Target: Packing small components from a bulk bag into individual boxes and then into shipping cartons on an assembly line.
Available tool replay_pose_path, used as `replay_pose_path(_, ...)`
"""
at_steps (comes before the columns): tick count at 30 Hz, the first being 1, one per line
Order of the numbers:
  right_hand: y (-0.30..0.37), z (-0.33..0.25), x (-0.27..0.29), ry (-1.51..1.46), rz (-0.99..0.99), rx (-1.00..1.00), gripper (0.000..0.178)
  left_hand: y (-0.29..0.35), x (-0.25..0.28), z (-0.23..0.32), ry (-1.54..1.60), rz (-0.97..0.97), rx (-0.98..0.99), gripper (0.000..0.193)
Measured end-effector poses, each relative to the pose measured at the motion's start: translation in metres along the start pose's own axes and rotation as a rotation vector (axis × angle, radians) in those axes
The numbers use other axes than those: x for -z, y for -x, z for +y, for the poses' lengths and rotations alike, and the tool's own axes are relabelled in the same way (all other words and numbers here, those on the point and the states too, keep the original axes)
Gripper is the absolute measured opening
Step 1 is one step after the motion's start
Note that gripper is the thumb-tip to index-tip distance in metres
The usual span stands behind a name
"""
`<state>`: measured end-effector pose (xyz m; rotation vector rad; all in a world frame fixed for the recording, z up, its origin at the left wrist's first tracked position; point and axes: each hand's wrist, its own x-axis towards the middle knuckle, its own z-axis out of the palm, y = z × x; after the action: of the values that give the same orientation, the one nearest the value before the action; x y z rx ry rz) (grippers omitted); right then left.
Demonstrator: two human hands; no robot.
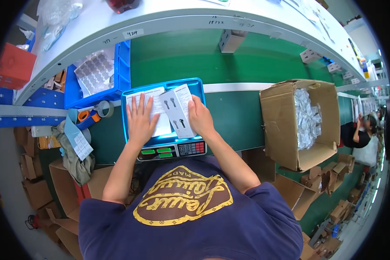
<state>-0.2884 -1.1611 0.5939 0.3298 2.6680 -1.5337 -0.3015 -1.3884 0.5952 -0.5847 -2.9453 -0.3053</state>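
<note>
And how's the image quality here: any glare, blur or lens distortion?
Head view: the white shelf edge bows into an arc near the top, with black corners; head view: glints speckle the silvery packets; head view: the co-worker at far right is small and indistinct, while the printed white box looks reasonably clear.

Bright, even light; edges bend, blackened

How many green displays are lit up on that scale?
3 on the scale: a left display, then an upper display and a lower display stacked beside the keypad. No others show.
</note>
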Motion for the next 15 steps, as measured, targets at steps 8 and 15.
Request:
replay_pose_path(8, 0.014, 0.013, 0.013, 0.032, -0.031, -0.264, 0.056, -0.023, 0.019, 0.01, 0.046, -0.058, 0.03, 0.065)
replay_pose_path(15, 0.007, -0.014, 0.0, 0.223, -0.152, -0.025, 0.063, -0.061, -0.011, 0.003, 0.141, -0.04, -0.049, 0.064)
